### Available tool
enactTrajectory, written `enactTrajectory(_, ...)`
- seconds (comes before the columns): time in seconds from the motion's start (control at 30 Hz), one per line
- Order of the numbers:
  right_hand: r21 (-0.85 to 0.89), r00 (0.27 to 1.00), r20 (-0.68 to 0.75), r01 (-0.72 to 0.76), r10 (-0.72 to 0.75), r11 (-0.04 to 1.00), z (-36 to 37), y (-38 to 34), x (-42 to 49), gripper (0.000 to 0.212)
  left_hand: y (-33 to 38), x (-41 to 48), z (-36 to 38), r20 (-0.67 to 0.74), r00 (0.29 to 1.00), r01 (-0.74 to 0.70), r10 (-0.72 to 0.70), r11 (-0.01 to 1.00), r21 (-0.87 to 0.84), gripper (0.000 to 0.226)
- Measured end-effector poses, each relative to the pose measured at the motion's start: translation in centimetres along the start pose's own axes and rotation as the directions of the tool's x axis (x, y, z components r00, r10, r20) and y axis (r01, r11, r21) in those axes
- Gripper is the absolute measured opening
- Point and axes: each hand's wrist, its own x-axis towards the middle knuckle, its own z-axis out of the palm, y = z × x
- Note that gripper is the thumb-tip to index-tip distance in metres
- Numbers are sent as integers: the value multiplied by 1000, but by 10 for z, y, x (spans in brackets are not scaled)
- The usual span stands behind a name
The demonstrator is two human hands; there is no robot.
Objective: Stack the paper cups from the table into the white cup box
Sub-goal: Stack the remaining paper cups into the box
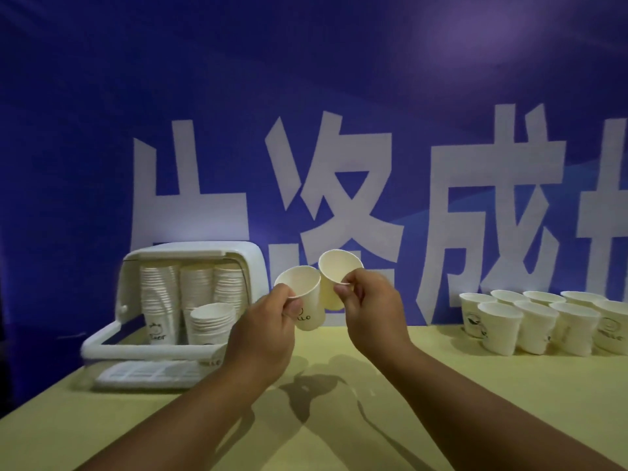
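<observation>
**Inspector:** Report the state of both hands.

**Operator:** My left hand (268, 321) grasps one paper cup (306, 294). The thumb lies on the near wall just under the rim, and the fingers curl round the far side. My right hand (367, 300) pinches a second cup (336, 277) at its rim, thumb against the fingers. Both cups are held in the air above the table (441, 385), mouths tilted toward me. The second cup sits slightly higher, and its wall appears to touch the first cup's rim.

**Inspector:** Location of the box?

**Operator:** The white cup box (190, 249) stands at the left end of the table with its front open, to the left of my left hand. Inside it are three tall stacks (159, 294) of nested cups at the back and one shorter stack (212, 321) in front. A white slotted tray (149, 372) lies flat on the table just in front of the box.

**Inspector:** Remaining stock?

**Operator:** The loose cups (537, 321) stand upright in two rows at the right end of the table, well apart from my hands. Behind the table hangs a blue banner (306, 96) with large white characters.
</observation>
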Motion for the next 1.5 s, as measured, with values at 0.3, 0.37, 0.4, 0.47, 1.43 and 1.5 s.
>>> enactTrajectory(0.3, 243, 996, -83, 0, 20, 970, 63, -47, -1, 6, -33, -6, -45, -247, 966, -73, 72, 997, 4, 29)
enactTrajectory(0.37, 286, 995, -88, -15, 42, 958, 75, -60, 2, 6, -40, -3, -56, -287, 956, -55, 59, 998, 23, 33)
enactTrajectory(0.4, 312, 994, -90, -24, 55, 950, 81, -66, 5, 6, -47, -2, -61, -299, 953, -36, 42, 999, 27, 34)
enactTrajectory(0.47, 354, 994, -76, -41, 73, 934, 89, -78, 11, 5, -62, 0, -68, -302, 953, 22, -8, 999, 42, 32)
enactTrajectory(1.43, 167, 963, 235, 96, -135, 981, 114, -86, 4, 16, -97, 3, -71, -10, 968, 251, -251, 965, 70, 48)
enactTrajectory(1.5, 116, 950, 268, 135, -162, 984, 116, -87, 3, 17, -96, 3, -71, -45, 975, 220, -217, 974, 63, 62)
